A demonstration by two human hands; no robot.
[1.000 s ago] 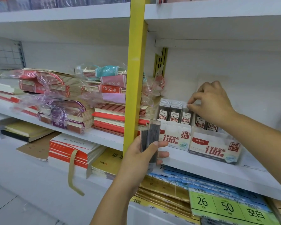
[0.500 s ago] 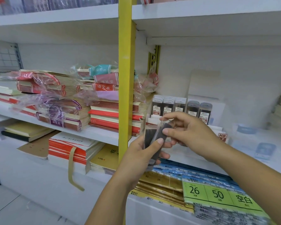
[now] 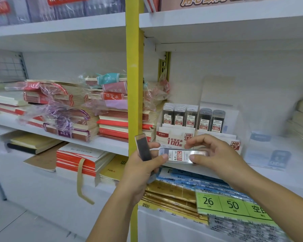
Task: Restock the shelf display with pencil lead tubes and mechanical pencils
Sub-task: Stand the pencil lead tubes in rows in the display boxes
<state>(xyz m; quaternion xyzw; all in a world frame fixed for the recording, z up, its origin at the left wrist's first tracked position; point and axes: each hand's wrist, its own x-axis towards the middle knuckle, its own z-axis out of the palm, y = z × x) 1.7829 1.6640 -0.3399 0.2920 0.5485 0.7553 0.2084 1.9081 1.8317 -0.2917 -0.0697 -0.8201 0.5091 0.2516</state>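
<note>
My left hand (image 3: 140,170) grips a dark pencil lead tube (image 3: 143,147) that points up and left. A second lead tube (image 3: 179,155), clear with a white and red 0.7 label, lies sideways between both hands. My left thumb presses its left end and my right hand (image 3: 215,154) pinches its right end. Behind them on the middle shelf stands the white display box (image 3: 175,137) marked HB 0.5, with three upright lead tubes (image 3: 179,116) in it. The HB 0.7 box (image 3: 234,144) beside it holds two upright tubes (image 3: 211,120).
A yellow upright post (image 3: 134,84) runs just left of my hands. Stacks of wrapped notebooks (image 3: 63,109) fill the shelf to the left. Blue and gold packs and green 26/50 labels (image 3: 222,205) lie on the lower shelf. A clear stand (image 3: 269,151) sits at the right.
My right hand left the display box, came down to my left hand and drew one tube sideways out of the held bundle. The view shifted slightly.
</note>
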